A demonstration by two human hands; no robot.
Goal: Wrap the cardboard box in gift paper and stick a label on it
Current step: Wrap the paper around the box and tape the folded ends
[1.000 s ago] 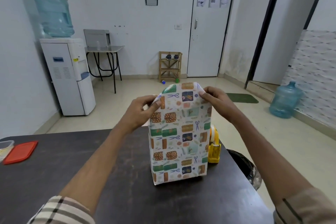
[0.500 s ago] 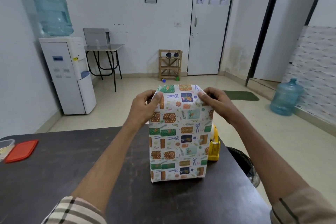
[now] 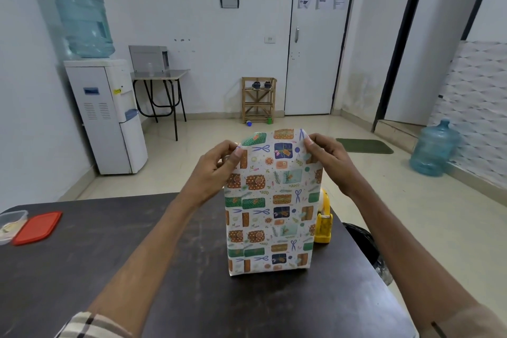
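A tall box covered in patterned gift paper [image 3: 271,208] stands upright on the dark table [image 3: 137,255]. The paper's top end rises above the box as an upright flap. My left hand [image 3: 216,164] pinches the flap's upper left corner between thumb and fingers. My right hand [image 3: 326,156] pinches the upper right corner the same way. The cardboard itself is hidden under the paper. No label is in view.
A yellow tape dispenser [image 3: 323,225] stands just behind the box on the right. A red lid [image 3: 37,228] and a clear container [image 3: 11,223] lie at the table's left edge. A black bin [image 3: 365,244] sits beyond the right edge.
The rounded, bent top flap of paper has been straightened into a flat upright flap. Both hands stayed at its upper corners.
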